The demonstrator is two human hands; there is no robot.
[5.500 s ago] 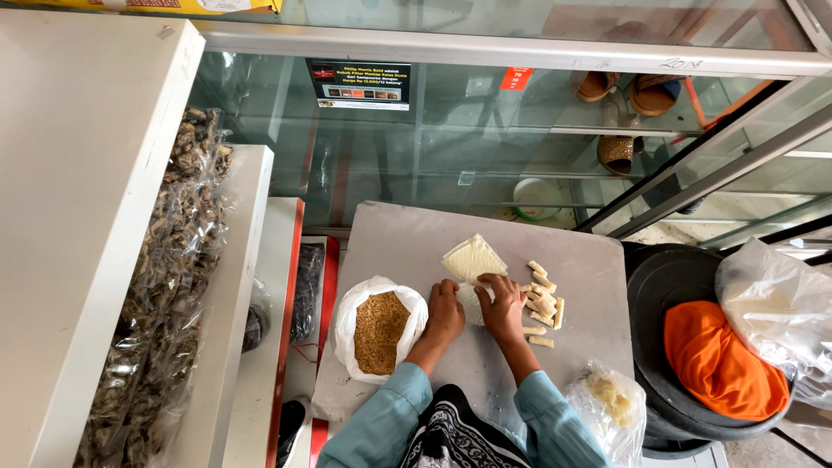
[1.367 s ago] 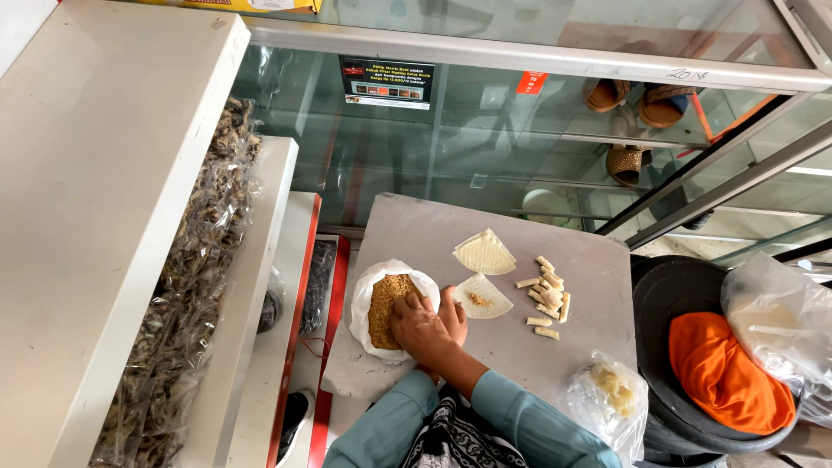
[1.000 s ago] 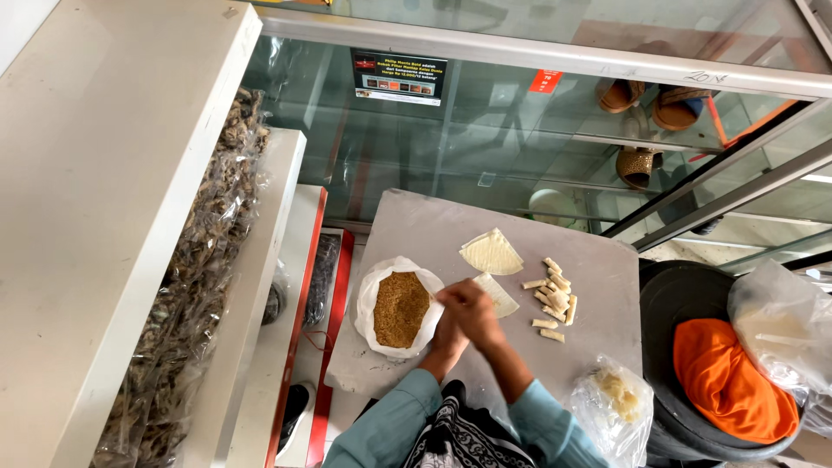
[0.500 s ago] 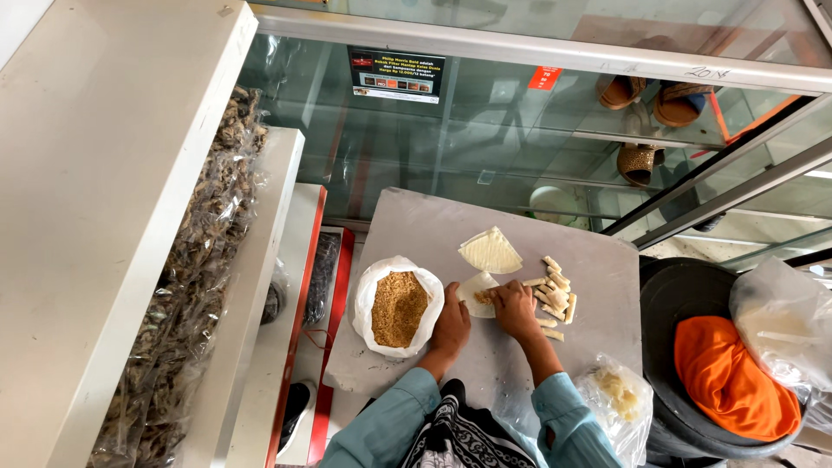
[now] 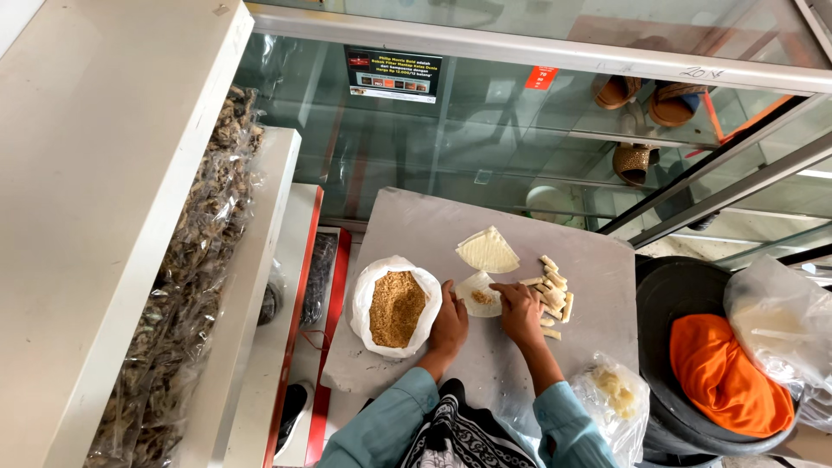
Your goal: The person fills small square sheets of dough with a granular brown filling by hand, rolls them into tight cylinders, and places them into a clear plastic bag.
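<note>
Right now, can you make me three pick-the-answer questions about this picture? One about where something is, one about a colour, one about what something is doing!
1. Where is the white bag of brown crumbs?
A. beside the left hand
B. inside the black tub
C. on the white shelf

2. What colour is the cloth in the black tub?
A. blue
B. orange
C. green

3. What is the right hand doing?
A. hanging off the board
B. gripping the bag
C. touching the wrapper sheet with filling on it

Answers: 1 A, the bag lies on the grey board next to that hand. 2 B, it is plainly orange. 3 C, its fingers meet the sheet's edge.
</note>
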